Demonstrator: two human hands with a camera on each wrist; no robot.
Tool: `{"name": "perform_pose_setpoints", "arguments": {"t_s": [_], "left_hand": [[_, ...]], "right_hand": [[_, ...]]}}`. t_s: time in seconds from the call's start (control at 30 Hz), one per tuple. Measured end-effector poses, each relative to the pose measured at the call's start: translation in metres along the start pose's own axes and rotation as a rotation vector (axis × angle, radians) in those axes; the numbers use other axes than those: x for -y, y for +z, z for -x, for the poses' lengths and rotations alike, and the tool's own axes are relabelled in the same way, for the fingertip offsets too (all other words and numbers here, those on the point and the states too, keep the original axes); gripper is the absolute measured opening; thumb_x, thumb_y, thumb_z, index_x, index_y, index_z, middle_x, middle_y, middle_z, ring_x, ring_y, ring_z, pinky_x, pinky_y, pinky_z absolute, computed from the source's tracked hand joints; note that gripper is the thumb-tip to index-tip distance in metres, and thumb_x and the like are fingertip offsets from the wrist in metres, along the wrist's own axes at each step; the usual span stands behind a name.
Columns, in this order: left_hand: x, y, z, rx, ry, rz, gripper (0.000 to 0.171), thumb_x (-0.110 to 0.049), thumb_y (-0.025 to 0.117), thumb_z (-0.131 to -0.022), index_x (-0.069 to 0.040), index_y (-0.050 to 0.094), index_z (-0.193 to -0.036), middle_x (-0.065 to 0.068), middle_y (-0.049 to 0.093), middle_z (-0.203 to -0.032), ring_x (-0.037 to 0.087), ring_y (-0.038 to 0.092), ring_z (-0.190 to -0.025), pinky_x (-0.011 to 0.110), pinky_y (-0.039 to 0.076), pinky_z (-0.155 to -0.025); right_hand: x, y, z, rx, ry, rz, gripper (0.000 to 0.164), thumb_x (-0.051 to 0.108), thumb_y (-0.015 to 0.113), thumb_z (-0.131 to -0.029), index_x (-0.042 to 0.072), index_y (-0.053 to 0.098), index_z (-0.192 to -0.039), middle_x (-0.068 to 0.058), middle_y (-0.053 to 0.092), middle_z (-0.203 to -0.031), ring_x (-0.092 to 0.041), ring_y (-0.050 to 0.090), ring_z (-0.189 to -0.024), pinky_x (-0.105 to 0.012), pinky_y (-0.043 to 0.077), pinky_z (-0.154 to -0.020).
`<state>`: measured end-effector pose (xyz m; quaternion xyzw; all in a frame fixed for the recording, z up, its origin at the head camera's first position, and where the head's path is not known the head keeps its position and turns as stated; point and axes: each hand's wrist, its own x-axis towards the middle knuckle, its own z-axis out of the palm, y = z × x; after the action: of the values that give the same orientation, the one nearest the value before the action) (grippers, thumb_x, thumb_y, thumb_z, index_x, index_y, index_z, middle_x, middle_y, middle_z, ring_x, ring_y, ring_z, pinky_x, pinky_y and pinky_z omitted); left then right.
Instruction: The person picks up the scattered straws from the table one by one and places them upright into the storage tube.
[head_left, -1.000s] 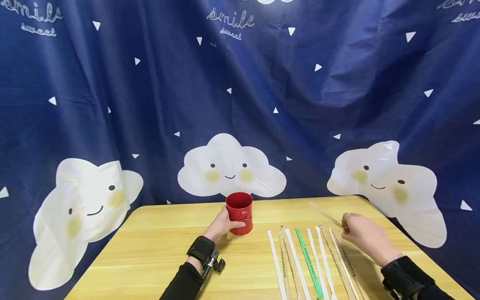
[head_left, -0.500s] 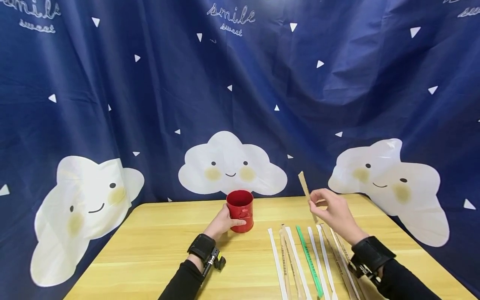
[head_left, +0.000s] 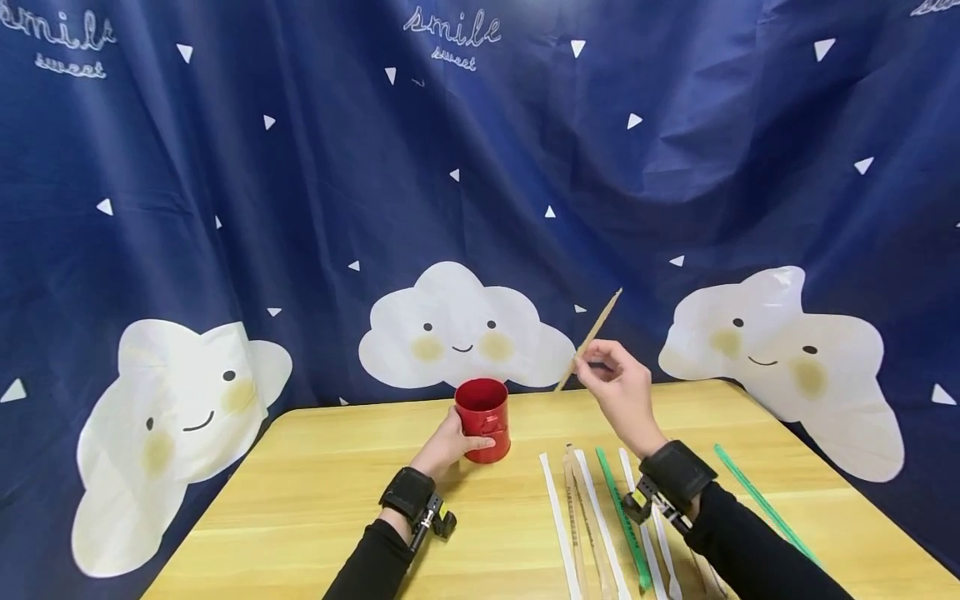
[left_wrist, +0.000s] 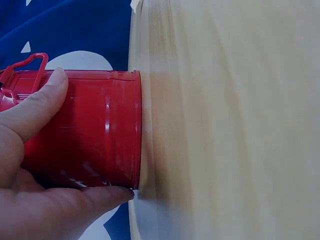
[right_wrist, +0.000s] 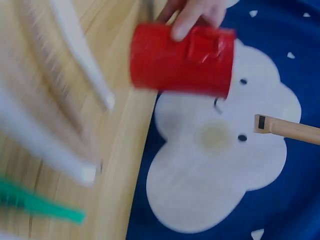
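My left hand (head_left: 444, 442) grips the side of a red metal cup (head_left: 497, 412), which stands upright near the table's far edge. In the left wrist view the thumb (left_wrist: 42, 105) lies along the cup wall beside its red wire handle (left_wrist: 37, 65). Farther right, my right hand (head_left: 622, 396) pinches a brown paper-wrapped straw (head_left: 600, 323) near its lower end. The straw is raised and tilted, its top leaning right, in front of the curtain. One end of this straw (right_wrist: 292, 131) shows in the right wrist view, apart from the cup.
On the table (head_left: 315, 492) lies a row of wrapped straws: white (head_left: 557, 517), brown (head_left: 573, 508) and green (head_left: 622, 517). Another green straw (head_left: 761, 496) lies at the right. My right forearm covers part of the row. A blue cloud-print curtain (head_left: 322, 208) hangs behind the table.
My right hand has lifted the brown straw and carried it left toward the cup, turning it steeper. The green straw at the far right has come into view. My left hand stays on the cup.
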<state>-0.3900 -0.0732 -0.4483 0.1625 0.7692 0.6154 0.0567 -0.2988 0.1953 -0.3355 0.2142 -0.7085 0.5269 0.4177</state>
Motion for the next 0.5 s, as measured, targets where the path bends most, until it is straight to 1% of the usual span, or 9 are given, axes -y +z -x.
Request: {"name": "perform_pose_setpoints", "arguments": {"t_s": [0.07,0.1,0.23,0.3,0.37,0.5], "left_hand": [[0.001,0.000,0.000,0.003,-0.005,0.006,0.084,-0.004,0.081,-0.083,-0.002,0.031,-0.150,0.016,0.049,-0.144,0.034,0.045,-0.131,0.056,0.038,-0.113],[0.000,0.000,-0.001,0.003,-0.004,-0.005,0.084,-0.004,0.082,-0.083,-0.002,0.031,-0.150,0.016,0.049,-0.144,0.035,0.045,-0.131,0.056,0.039,-0.113],[-0.002,0.000,-0.003,0.002,0.002,-0.026,0.083,-0.005,0.082,-0.084,-0.003,0.032,-0.150,0.015,0.050,-0.143,0.034,0.045,-0.130,0.055,0.039,-0.112],[-0.003,-0.001,-0.004,0.006,0.007,-0.025,0.082,-0.005,0.082,-0.084,-0.003,0.032,-0.150,0.015,0.050,-0.143,0.034,0.046,-0.130,0.055,0.039,-0.112],[-0.003,-0.001,-0.005,0.012,0.012,-0.022,0.082,-0.005,0.081,-0.084,-0.003,0.033,-0.150,0.015,0.050,-0.143,0.034,0.046,-0.130,0.055,0.039,-0.112],[-0.001,-0.003,-0.005,0.009,0.004,-0.026,0.083,-0.004,0.082,-0.083,-0.003,0.032,-0.150,0.015,0.051,-0.143,0.033,0.047,-0.129,0.054,0.038,-0.113]], "right_hand": [[0.002,0.008,-0.002,-0.028,0.026,-0.029,0.016,-0.012,0.069,-0.087,-0.012,0.063,-0.102,-0.025,0.070,-0.094,-0.003,0.070,-0.084,-0.014,0.056,-0.078],[-0.001,0.012,-0.003,-0.041,0.033,-0.047,0.016,-0.012,0.069,-0.088,-0.012,0.062,-0.103,-0.027,0.070,-0.094,-0.002,0.070,-0.084,-0.014,0.056,-0.078],[-0.022,0.029,-0.009,-0.079,0.024,-0.067,0.017,-0.011,0.070,-0.089,-0.011,0.063,-0.104,-0.026,0.071,-0.095,0.003,0.068,-0.085,-0.014,0.056,-0.078],[-0.031,0.039,-0.012,-0.088,0.026,-0.074,0.017,-0.010,0.071,-0.089,-0.009,0.064,-0.104,-0.024,0.072,-0.096,0.002,0.068,-0.086,-0.014,0.056,-0.079],[-0.034,0.047,-0.015,-0.081,0.029,-0.077,0.017,-0.006,0.072,-0.089,-0.005,0.066,-0.105,-0.020,0.073,-0.098,-0.002,0.069,-0.088,-0.015,0.057,-0.079],[-0.033,0.063,-0.020,-0.028,0.039,-0.063,0.017,0.002,0.074,-0.090,0.001,0.068,-0.106,-0.013,0.073,-0.099,-0.013,0.072,-0.091,-0.020,0.058,-0.080]]}}
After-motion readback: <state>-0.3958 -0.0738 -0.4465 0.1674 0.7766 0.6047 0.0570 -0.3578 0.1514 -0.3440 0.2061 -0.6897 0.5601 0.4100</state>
